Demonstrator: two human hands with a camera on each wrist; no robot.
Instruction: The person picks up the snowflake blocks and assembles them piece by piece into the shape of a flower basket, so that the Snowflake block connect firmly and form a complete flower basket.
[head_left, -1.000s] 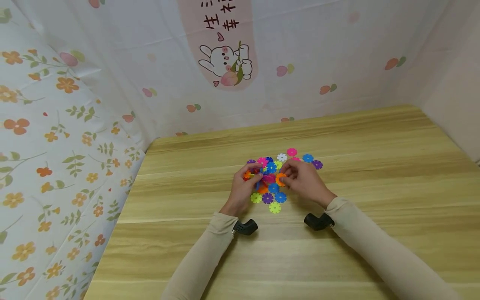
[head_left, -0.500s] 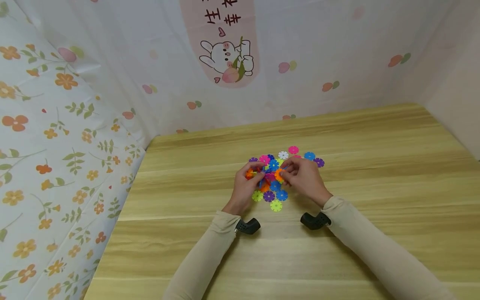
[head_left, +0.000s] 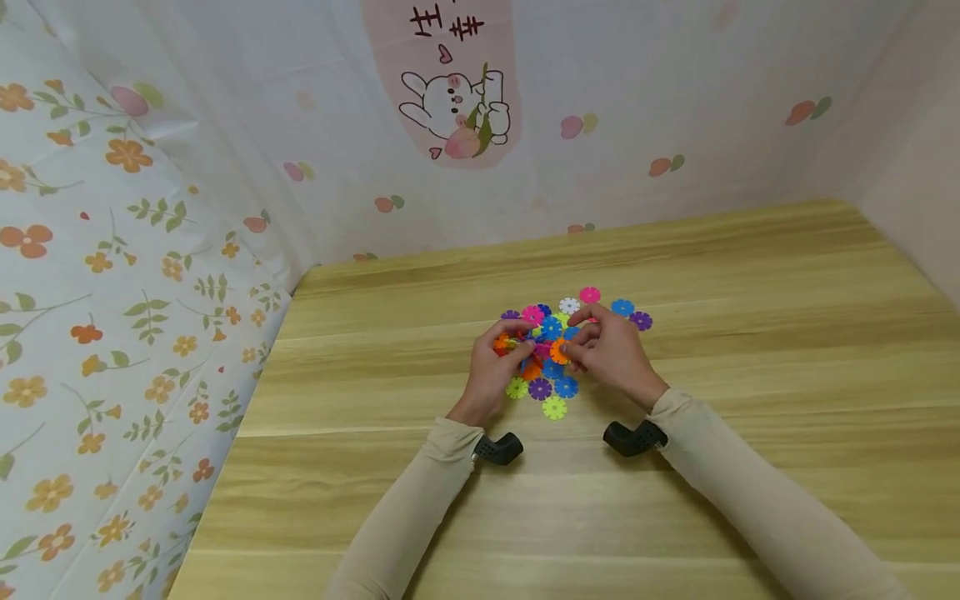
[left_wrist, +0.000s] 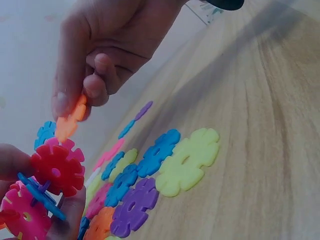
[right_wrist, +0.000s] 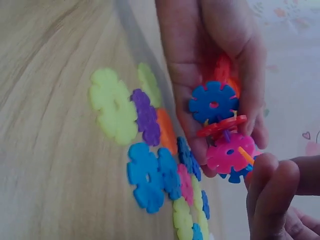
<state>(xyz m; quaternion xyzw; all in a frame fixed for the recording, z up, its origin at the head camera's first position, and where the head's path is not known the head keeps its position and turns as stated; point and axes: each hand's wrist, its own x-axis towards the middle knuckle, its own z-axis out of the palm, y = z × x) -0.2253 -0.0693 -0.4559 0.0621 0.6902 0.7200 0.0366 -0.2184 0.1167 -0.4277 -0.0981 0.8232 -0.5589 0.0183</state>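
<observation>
My left hand (head_left: 491,373) holds a cluster of interlocked notched plastic discs, among them a red disc (left_wrist: 59,169), a blue disc (right_wrist: 213,102) and a pink disc (right_wrist: 227,154). Between thumb and fingertips, my right hand (head_left: 617,354) pinches an orange disc (left_wrist: 71,120). Seen from the right wrist, the orange disc stands edge-on against the pink disc; whether their notches are engaged I cannot tell. Loose discs lie flat below both hands, including a purple disc (left_wrist: 134,207) and a yellow-green disc (head_left: 554,407). Fingers hide part of the cluster.
Beyond the hands lie more loose discs: a white disc (head_left: 569,306), a pink disc (head_left: 590,295) and a purple disc (head_left: 641,321). They rest on a wood-grain table (head_left: 360,350). A patterned cloth (head_left: 330,125) hangs behind the table's far edge.
My right hand has brought the orange disc slightly left, up to the cluster in my left hand. The left hand keeps its hold. The head view has shifted a little.
</observation>
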